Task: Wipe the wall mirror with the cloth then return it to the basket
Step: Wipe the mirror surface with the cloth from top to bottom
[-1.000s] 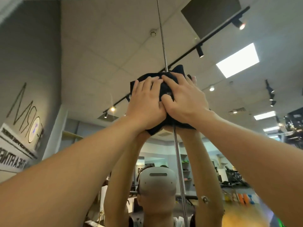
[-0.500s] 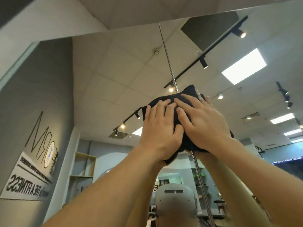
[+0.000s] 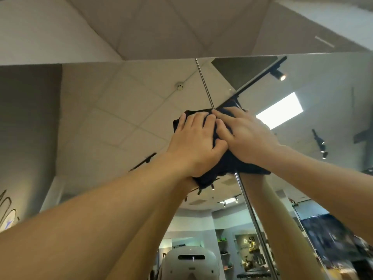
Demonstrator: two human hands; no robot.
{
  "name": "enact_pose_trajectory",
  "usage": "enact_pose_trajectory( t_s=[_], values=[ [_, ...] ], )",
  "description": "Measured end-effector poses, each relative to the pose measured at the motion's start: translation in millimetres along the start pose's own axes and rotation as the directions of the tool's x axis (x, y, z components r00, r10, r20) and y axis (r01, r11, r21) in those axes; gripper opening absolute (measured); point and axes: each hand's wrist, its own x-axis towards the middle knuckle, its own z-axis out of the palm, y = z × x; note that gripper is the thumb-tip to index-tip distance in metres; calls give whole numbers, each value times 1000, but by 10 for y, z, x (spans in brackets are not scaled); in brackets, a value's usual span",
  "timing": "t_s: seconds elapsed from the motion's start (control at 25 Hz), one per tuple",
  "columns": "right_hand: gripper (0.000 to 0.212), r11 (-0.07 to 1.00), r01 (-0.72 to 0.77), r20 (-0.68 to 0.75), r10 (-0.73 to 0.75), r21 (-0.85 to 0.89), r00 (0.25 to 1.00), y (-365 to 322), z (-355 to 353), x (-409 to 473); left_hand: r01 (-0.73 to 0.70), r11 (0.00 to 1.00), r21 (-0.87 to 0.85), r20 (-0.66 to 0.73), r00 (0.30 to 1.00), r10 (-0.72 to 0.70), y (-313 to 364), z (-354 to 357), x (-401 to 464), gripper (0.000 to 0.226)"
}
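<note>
A dark cloth (image 3: 228, 164) is spread against the wall mirror (image 3: 121, 110), high up near the mirror's top edge. My left hand (image 3: 193, 142) lies flat on the cloth's left part, fingers stretched upward. My right hand (image 3: 246, 136) presses the cloth's right part, fingers straight and pointing up-left, its thumb beside my left hand. The cloth covers a vertical metal seam (image 3: 203, 83) between two mirror panels. The basket is out of view.
Above the mirror's top edge (image 3: 141, 60) runs the real tiled ceiling (image 3: 161, 27). The glass reflects ceiling lights, my raised forearms, a white headset (image 3: 189, 261) at the bottom and a shop interior at lower right.
Both hands have pushed the cloth upward along the seam, closer to the mirror's top edge. The camera has tilted up, bringing the real ceiling into view.
</note>
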Motion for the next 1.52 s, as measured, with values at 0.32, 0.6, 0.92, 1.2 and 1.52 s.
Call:
enact_pose_trajectory(
  t_s=[0.32, 0.6, 0.92, 1.2, 1.52],
  values=[
    [43, 996, 86, -18, -86, -15, 996, 320, 10, 2834, 95, 995, 29, 25, 995, -95, -1423, -398, 2409, 57],
    [46, 996, 71, -27, -70, 46, 997, 928, -100, 3328, 157, 988, 9, -69, 985, -156, -1203, -230, 3080, 62],
    [46, 1000, 22, -95, -21, 10, 995, 2458, -574, 2965, 122, 992, 35, -60, 991, -119, 127, 412, 3869, 51],
    [47, 999, 44, -116, -42, 14, 992, 3953, -1046, 2738, 142, 988, 60, -71, 988, -137, 1356, 989, 4710, 53],
    [46, 999, 31, -131, -27, 28, 991, 5774, -1644, 2340, 100, 995, 0, -80, 992, -99, 2936, 1753, 5588, 59]
  ],
)
